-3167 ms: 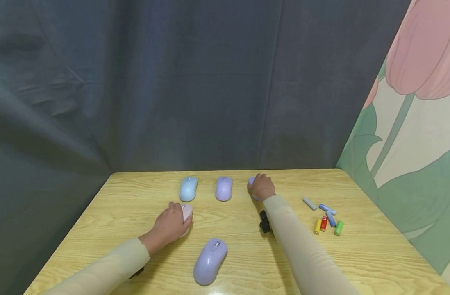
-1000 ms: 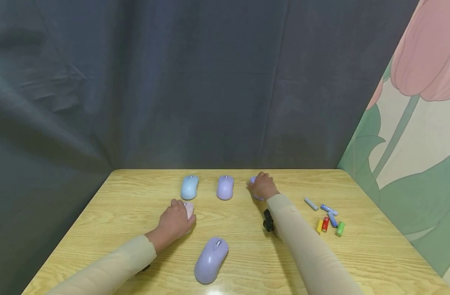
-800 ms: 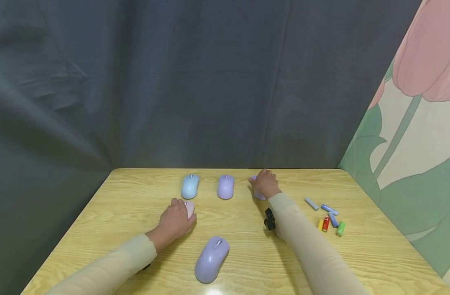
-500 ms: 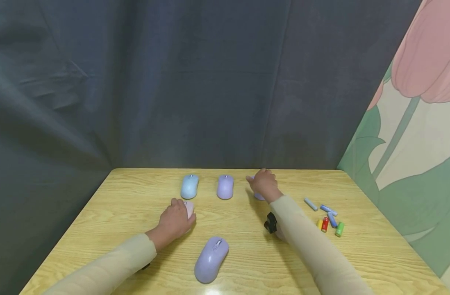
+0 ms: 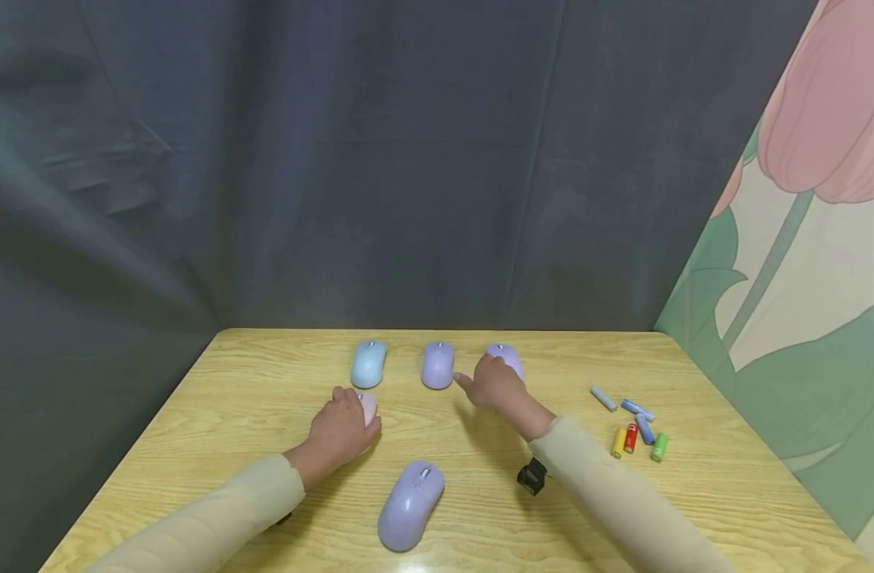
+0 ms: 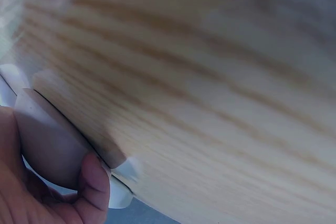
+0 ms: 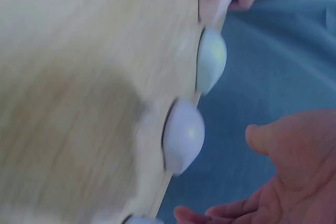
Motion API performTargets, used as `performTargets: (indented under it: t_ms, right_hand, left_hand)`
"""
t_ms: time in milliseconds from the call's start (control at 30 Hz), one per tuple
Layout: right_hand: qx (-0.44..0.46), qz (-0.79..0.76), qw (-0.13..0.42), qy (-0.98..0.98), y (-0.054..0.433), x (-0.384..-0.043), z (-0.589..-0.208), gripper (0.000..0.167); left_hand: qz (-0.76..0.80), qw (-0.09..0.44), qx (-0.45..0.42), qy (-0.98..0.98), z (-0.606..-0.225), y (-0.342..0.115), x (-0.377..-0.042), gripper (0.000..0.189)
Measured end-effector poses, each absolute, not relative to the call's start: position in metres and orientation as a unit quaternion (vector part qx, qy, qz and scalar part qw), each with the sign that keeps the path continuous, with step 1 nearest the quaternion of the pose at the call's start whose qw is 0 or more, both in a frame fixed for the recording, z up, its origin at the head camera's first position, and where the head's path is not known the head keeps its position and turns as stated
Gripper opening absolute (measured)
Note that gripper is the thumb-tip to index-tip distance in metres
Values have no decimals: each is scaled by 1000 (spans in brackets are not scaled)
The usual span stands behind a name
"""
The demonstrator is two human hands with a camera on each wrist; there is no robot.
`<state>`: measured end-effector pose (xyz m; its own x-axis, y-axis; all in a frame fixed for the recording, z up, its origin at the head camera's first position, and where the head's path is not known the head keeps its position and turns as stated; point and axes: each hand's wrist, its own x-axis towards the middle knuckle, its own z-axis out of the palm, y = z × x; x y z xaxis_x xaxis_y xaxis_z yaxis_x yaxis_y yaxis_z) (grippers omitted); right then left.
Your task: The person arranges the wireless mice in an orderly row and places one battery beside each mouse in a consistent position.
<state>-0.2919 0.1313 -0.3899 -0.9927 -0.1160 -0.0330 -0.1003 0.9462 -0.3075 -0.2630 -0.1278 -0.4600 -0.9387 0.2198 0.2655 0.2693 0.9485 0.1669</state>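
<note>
My left hand grips a pale pink computer mouse on the table, left of the middle. In the left wrist view the thumb lies against the side of that mouse; the far fingers are hidden. My right hand, its thumb spread and palm holding nothing, hovers in front of the back right purple mouse and overlaps it in the head view. The right wrist view shows this hand apart from the middle purple mouse.
A light blue mouse and a purple mouse stand in the back row. Another purple mouse lies tilted near the front. Several batteries, among them a red one and a green one, lie at the right. A dark curtain hangs behind.
My right hand has let go of the back right purple mouse and drawn back toward me and slightly left. My left hand has stayed on the pink mouse.
</note>
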Motion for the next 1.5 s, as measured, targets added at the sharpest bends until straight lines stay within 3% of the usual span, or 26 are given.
performTargets:
  t_ms: [133,700,1033,1200,1500]
  right_hand:
    - [-85,-156,24,984,123,-274,-391,55]
    - [-184,-138,81,970,100,-211,-398,57]
    - [-246,-118,80,959,90,-181,-396,45]
    - [-258,-111,88,956,83,-171,-400,49]
    - [-248,-50,41,967,70,-164,-409,65]
  left_hand:
    - [-103,124,-127,-979,-460,-128,-263,49]
    - [-110,113,-123,-980,-458,-127,-263,48]
    - [-111,114,-123,-980,-456,-127,-261,49]
    - [-106,112,-122,-980,-457,-128,-261,50]
    - [-109,110,-119,-981,-460,-128,-263,51]
